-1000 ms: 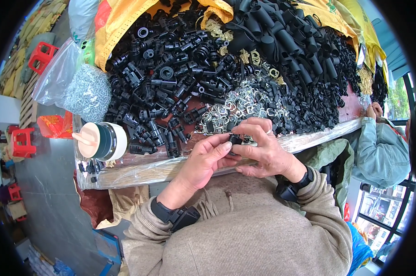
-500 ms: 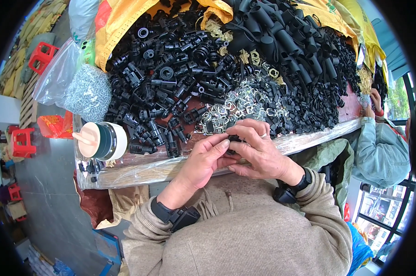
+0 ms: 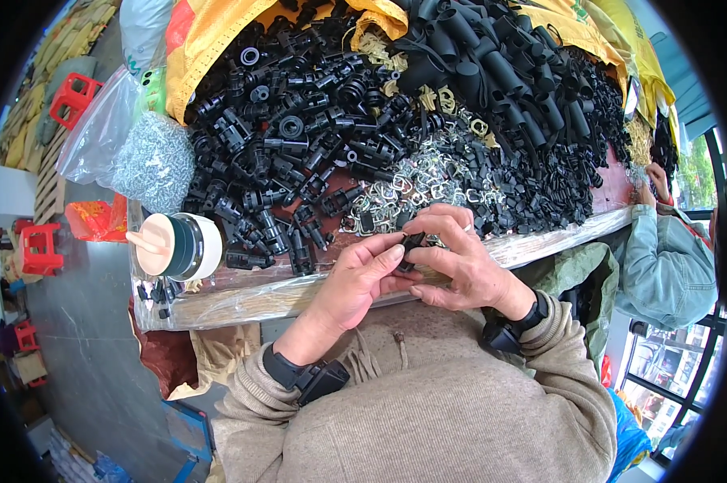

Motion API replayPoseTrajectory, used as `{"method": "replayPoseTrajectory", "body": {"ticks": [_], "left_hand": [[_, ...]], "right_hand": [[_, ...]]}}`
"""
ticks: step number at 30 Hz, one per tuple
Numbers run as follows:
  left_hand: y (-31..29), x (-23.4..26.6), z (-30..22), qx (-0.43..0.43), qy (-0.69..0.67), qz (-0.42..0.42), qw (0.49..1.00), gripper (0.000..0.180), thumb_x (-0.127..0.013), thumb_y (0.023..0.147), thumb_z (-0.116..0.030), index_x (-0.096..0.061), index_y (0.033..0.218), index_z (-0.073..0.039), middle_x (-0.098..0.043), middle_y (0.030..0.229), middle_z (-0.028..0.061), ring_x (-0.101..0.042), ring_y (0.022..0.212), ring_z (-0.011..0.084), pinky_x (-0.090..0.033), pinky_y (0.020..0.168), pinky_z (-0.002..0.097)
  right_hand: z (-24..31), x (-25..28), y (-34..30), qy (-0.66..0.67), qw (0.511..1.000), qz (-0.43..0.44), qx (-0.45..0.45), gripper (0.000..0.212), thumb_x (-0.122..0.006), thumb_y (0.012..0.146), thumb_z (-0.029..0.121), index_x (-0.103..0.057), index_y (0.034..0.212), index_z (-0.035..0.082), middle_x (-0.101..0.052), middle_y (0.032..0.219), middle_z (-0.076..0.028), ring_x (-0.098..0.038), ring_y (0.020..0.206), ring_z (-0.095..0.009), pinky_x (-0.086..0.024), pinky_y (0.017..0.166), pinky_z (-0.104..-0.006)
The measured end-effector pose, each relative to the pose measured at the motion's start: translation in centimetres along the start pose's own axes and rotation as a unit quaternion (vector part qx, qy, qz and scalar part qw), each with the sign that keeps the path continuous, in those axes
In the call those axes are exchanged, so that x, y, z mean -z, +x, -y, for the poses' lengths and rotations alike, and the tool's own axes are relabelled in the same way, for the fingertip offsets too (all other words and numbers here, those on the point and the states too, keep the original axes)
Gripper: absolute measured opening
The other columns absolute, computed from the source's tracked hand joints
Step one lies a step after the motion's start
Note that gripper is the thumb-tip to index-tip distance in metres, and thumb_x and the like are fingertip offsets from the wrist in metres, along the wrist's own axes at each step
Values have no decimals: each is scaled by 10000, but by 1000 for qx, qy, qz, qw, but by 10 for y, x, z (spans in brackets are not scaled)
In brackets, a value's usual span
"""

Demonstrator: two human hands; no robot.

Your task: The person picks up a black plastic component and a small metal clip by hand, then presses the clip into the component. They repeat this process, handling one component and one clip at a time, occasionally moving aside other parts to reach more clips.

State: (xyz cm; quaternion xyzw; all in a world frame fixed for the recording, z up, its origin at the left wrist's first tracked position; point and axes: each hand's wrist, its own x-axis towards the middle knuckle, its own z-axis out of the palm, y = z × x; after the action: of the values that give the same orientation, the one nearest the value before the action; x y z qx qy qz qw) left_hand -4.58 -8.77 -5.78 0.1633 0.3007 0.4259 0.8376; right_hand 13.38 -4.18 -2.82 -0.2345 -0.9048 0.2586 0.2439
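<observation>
Between my two hands, at the near edge of the table, is a small black plastic part (image 3: pixel 412 241). My left hand (image 3: pixel 363 274) is closed on it, thumb and fingers pinching its left side. The curled fingers of my right hand (image 3: pixel 456 262) grip the same part from the right; its exact shape is partly covered. Just beyond my fingertips lies a heap of small metal rings (image 3: pixel 411 189). To its right spreads a pile of small black clips (image 3: pixel 532 181). Larger black cylindrical fittings (image 3: pixel 287 149) are heaped at the left.
A cup with a pale lid (image 3: pixel 158 244) stands at the table's left corner, near a bag of screws (image 3: pixel 154 161). Black tubes (image 3: pixel 500 72) are piled at the back. At the far right a co-worker in a blue-green jacket (image 3: pixel 661 262) reaches onto the table. Red stools (image 3: pixel 41 249) stand leftward.
My right hand's fingers have lifted and opened slightly, so more of the black part shows between my hands. My left hand has stayed nearly still.
</observation>
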Motion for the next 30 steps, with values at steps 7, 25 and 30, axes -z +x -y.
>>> {"method": "replayPoseTrajectory", "body": {"ticks": [7,25,30], "left_hand": [[1,-1,-1,-6,-7,-7,1000,343,-472,871,-159,-408,1151,27,-539,985,112,-583,818,195,-518,705,307],[0,-2,-2,-14,-15,10,1000,297,-453,880,-163,-455,1133,-7,-572,985,99,-593,807,172,-501,694,247],[2,-1,-2,-18,-16,11,1000,288,-448,882,-164,-463,1125,-10,-574,979,103,-594,806,172,-504,688,245]], "right_hand": [[-1,0,0,-28,1000,1,10,409,-691,573,193,-558,947,93,-459,1089,-100,-420,1001,-293,-299,835,-406],[-19,6,-11,-114,983,-81,-122,243,-632,675,123,-555,892,43,-512,932,-89,-475,894,-247,-366,756,-331],[-27,6,-9,-199,974,-24,-106,191,-628,668,101,-551,835,50,-509,870,-69,-471,808,-243,-367,703,-317]]}}
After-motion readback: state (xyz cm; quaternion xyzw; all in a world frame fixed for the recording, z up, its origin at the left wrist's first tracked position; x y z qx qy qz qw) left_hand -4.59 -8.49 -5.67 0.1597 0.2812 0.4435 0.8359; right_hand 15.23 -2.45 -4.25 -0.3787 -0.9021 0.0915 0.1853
